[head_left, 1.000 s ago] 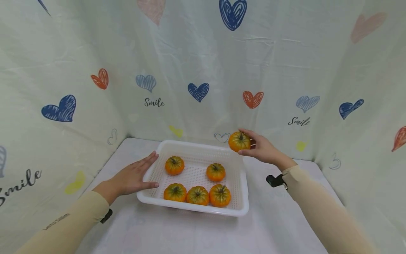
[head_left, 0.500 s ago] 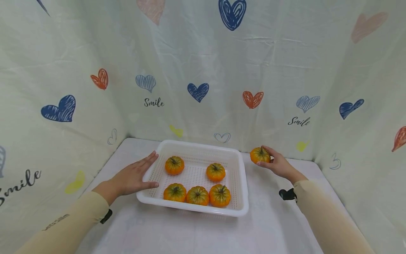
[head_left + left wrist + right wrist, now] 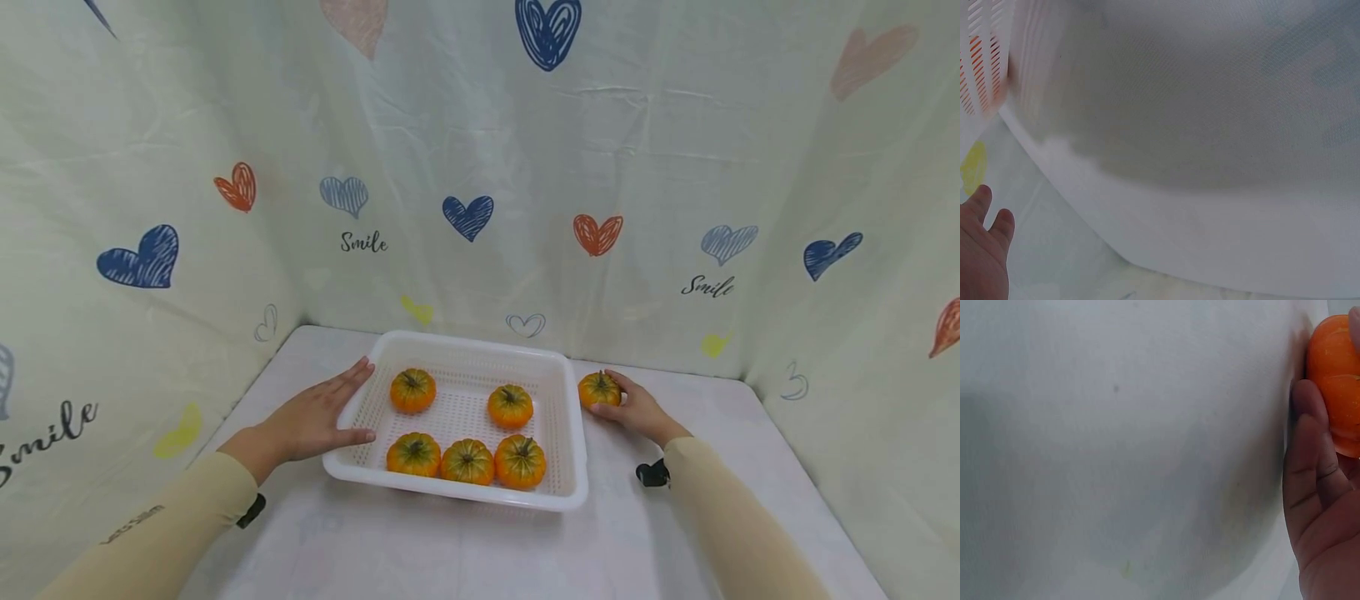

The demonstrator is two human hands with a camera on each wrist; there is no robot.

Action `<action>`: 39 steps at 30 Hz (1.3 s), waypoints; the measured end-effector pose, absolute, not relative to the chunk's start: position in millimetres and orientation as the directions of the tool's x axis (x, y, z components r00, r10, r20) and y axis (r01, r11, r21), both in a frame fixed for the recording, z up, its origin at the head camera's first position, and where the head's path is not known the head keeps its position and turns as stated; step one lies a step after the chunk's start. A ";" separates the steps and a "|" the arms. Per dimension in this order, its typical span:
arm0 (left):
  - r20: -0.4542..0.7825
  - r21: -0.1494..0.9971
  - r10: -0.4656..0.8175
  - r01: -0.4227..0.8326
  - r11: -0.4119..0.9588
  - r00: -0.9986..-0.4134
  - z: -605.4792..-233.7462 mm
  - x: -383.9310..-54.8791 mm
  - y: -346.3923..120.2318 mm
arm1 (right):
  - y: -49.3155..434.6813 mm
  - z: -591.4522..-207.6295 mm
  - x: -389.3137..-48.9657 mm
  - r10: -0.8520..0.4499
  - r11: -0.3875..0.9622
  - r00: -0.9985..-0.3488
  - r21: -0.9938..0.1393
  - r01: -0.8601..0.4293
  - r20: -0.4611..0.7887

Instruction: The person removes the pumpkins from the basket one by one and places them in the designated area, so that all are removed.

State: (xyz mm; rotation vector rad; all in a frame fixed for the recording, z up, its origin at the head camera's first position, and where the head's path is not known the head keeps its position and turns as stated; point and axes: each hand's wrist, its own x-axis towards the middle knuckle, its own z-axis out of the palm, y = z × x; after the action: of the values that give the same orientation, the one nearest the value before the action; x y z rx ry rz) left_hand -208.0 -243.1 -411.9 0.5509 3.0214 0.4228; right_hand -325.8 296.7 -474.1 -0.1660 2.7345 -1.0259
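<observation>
My right hand (image 3: 637, 410) holds a small orange-green pumpkin (image 3: 597, 388) on the table just right of the white basket (image 3: 450, 490). In the right wrist view, curled fingers lie against the orange side of that pumpkin (image 3: 1338, 369), near the white cloth. My left hand (image 3: 311, 421) rests with fingers spread on the basket's left rim. Inside the basket, three pumpkins sit along the front wall, the middle one (image 3: 468, 462) between its neighbours. Farther back stand one pumpkin (image 3: 412, 391) at the left and another (image 3: 510, 407) at the right.
White cloth covers the table (image 3: 450, 554). A pale curtain (image 3: 420, 142) printed with hearts rises behind it and on both sides. The left wrist view shows the basket's slotted wall (image 3: 984, 56) at its upper left.
My right hand has carried the pumpkin from above the basket's back right corner out to the right, then down and slightly left onto the table. The left hand and basket have stayed put.
</observation>
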 end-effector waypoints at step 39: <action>0.020 0.260 0.350 0.343 0.903 -0.936 -415.7 -209.9 -245.0 | 292.8 -484.6 -320.3 -0.092 0.675 -0.966 -0.729 0.117 -0.240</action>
State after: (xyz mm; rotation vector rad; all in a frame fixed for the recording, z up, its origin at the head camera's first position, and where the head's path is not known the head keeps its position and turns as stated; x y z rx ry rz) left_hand -209.9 -245.0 -415.7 0.5534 3.0374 0.4078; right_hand -320.3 292.8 -484.6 0.0204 2.6324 -1.1721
